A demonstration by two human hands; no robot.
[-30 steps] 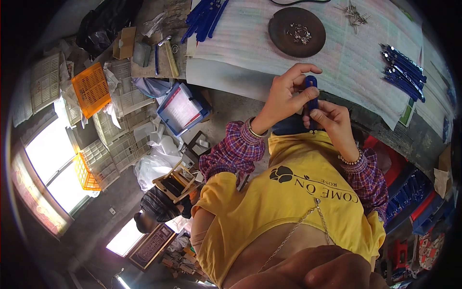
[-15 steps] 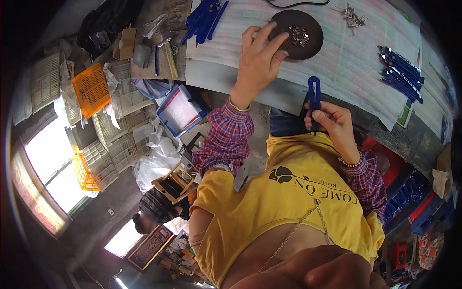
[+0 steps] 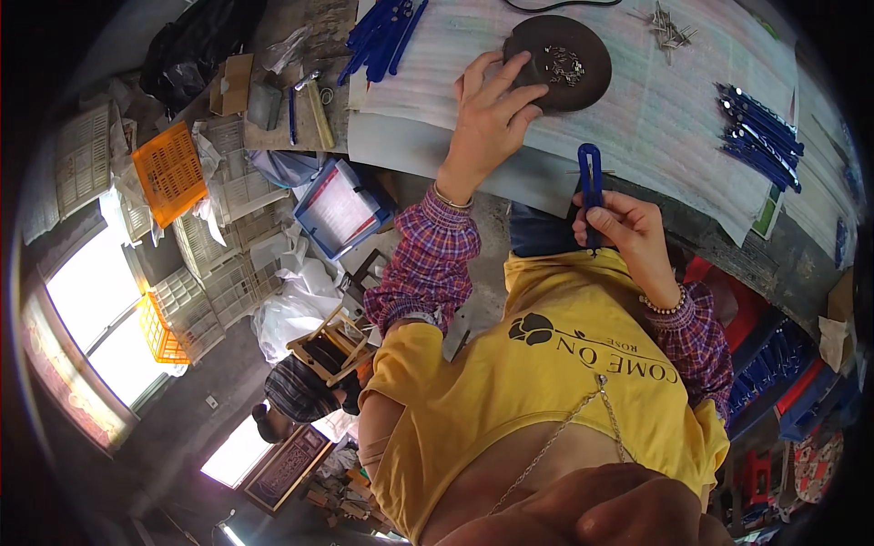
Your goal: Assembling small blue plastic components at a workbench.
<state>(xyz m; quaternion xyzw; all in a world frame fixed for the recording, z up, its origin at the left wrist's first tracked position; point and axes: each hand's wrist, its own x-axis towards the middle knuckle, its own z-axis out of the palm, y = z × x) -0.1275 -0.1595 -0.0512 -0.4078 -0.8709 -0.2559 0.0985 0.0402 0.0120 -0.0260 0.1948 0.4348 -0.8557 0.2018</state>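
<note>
My left hand (image 3: 492, 114) reaches over the near left rim of a round dark brown dish (image 3: 592, 86). Its fingers are apart, and I see nothing between them. Small shiny metal pieces (image 3: 564, 66) lie in a loose heap inside the dish. In my right hand (image 3: 624, 225) is a long blue slotted handle (image 3: 590, 182), held upright between thumb and fingers at its lower part. A thin metal pin crosses it near its top and sticks out on both sides. The handle's lower part is partly hidden by my fingers.
Blue handles lie in a pile (image 3: 382, 36) at the far left and another (image 3: 760, 138) at the right of the table. Loose metal pins (image 3: 669, 35) lie at the back. A hammer (image 3: 320, 116) rests on the side bench. Behind me, another person (image 3: 299, 387) is beside a wooden chair.
My left hand's fingers have drawn back from over the dish toward its near left rim. The blue handle in my right hand has shifted slightly left.
</note>
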